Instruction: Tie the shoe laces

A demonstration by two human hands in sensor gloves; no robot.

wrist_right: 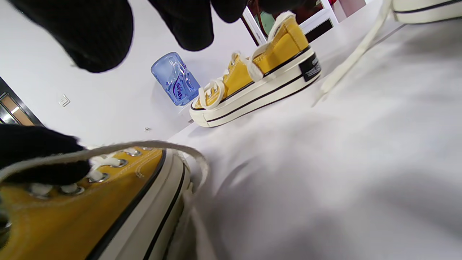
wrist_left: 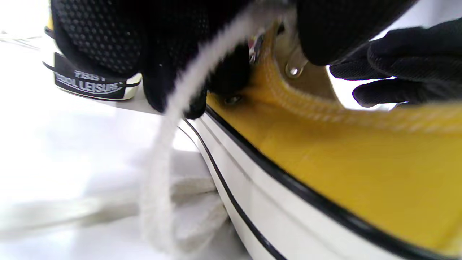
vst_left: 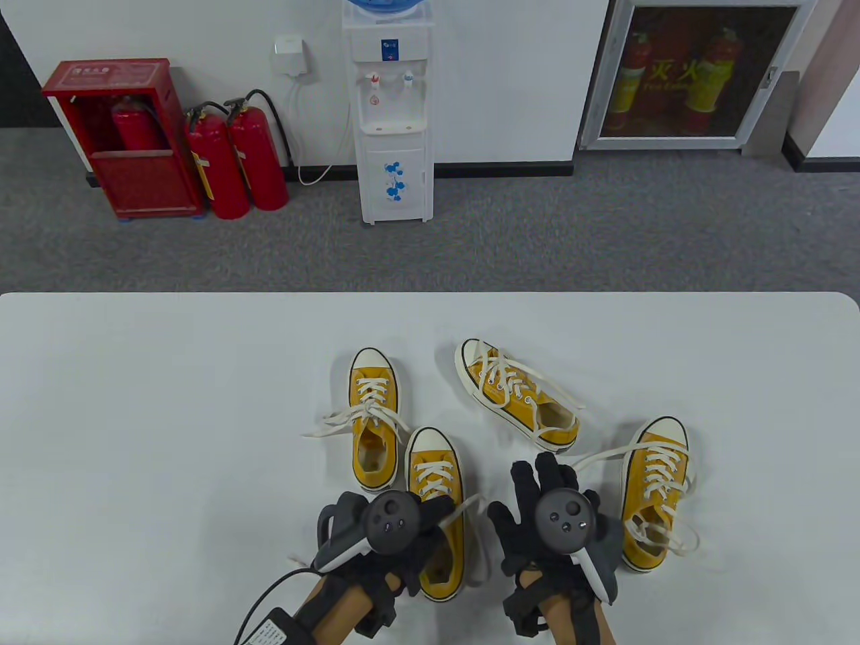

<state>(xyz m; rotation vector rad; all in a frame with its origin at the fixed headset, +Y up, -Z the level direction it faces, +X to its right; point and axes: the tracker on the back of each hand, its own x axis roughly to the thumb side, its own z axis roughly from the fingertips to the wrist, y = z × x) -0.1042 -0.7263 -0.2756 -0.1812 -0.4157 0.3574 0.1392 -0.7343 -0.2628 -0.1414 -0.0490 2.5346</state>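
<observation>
Nearest, the left hand [vst_left: 386, 537] pinches a white lace [wrist_left: 169, 144] over one of four yellow shoes [vst_left: 437, 510] on the desk [vst_left: 134, 416], the right hand [vst_left: 554, 510] lies open between shoes, and three fire extinguishers [vst_left: 235, 161] stand beyond.

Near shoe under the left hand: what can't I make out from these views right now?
- Left hand grip: table view, the tracker covers the fingers; the left wrist view shows fingers on a lace, blurred.
- Near shoe eyelets and heel: hidden by the hand in the table view.
- Right hand: fingers look spread and empty; only fingertips show in its wrist view.
- Lace ends: blurred, cut by frame edges.
</observation>
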